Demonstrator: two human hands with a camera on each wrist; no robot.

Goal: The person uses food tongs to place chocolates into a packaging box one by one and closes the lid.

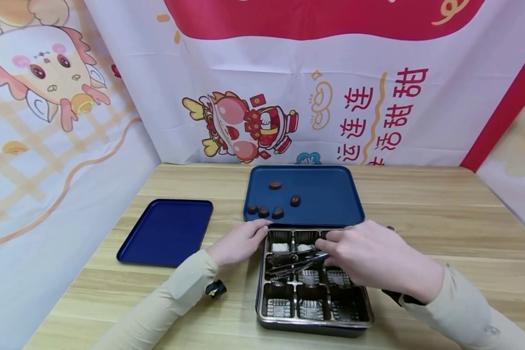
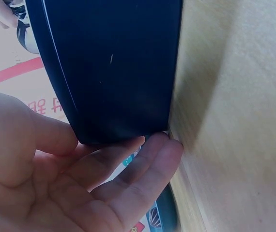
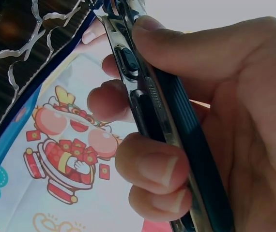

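Note:
A dark box with a clear plastic insert of square compartments sits in front of me. My left hand holds its far left corner; in the left wrist view the thumb is at the rim and fingers wrap behind the corner. My right hand grips metal tongs with dark blue handles. Their tips point left, over the left middle compartment; whether they hold anything I cannot tell. White pieces lie in two of the far compartments. The right hand covers part of the far right one.
Directly behind the box is a blue tray with several dark chocolates. A smaller navy tray lies at the left. A printed cloth hangs at the table's far edge.

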